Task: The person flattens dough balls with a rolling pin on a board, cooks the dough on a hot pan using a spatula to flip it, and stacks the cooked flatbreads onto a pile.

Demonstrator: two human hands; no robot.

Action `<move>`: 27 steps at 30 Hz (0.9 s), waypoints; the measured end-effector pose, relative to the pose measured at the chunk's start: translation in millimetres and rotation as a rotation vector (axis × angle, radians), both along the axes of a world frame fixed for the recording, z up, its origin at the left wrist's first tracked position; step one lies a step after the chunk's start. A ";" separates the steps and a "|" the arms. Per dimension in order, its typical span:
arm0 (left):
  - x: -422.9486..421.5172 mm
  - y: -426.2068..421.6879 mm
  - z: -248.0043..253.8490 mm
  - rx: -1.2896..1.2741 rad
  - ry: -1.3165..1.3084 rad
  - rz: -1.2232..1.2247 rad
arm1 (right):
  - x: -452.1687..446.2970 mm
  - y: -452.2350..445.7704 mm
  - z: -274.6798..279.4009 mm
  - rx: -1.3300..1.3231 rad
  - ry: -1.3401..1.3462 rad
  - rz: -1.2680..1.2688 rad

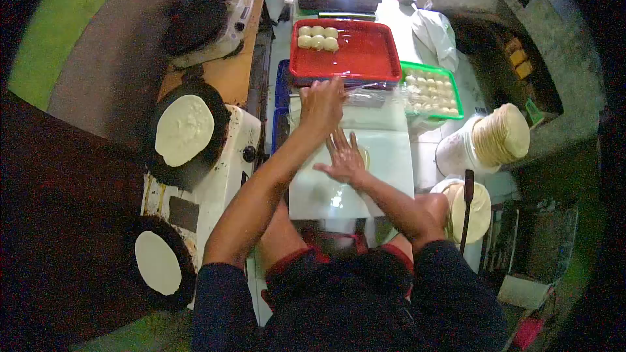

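My right hand [345,158] lies flat with spread fingers on a thin, pale round of dough [366,156], on a shiny white work board [313,199]. Most of the dough is hidden or blends with the board. My left hand [322,105] is raised at the board's far end, by the near edge of a red tray [365,49]. Its fingers are curled and closed, and what they hold, if anything, cannot be made out. Several dough balls [317,39] sit in the tray's far left corner. Clear plastic [365,96] lies beside my left hand.
At left, two flatbreads [184,130] [158,263] lie on dark round griddles over a white stove [242,132]. To the right stand a green tray [460,105] of dough balls, a stack of flatbreads [502,135] on a white bucket [453,151], and a dark-handled tool [468,189].
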State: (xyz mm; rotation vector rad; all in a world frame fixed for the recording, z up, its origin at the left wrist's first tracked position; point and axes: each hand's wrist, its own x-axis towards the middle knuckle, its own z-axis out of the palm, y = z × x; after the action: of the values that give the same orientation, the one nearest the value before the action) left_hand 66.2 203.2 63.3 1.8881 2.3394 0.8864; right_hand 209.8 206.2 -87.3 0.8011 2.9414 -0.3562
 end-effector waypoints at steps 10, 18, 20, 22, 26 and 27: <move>24.8 -46.7 0.2 -0.019 -0.009 -0.070 | 31.6 28.9 -19.5 -0.018 0.153 0.053; 32.0 -81.8 -27.3 -0.082 -0.095 -0.035 | 72.1 -2.3 -26.1 -0.054 0.171 0.172; 31.0 -98.2 -52.6 -0.058 -0.101 -0.040 | 91.3 21.3 -2.8 -0.353 0.248 0.113; 36.5 -117.3 -67.4 -0.062 -0.084 -0.046 | 134.9 63.8 -45.2 -0.254 0.350 0.056; 54.7 -166.0 -93.7 -0.228 0.071 -0.094 | 217.9 192.7 -68.5 -0.794 0.626 -0.656; 59.6 -174.1 -107.2 -0.283 0.140 -0.118 | 214.7 183.7 -6.4 -0.200 0.487 -0.409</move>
State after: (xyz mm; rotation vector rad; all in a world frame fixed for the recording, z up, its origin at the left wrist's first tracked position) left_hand 125.8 29.2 -43.9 1.9969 2.2506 0.4003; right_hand 424.5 389.9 -93.7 1.4644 3.0563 -0.9819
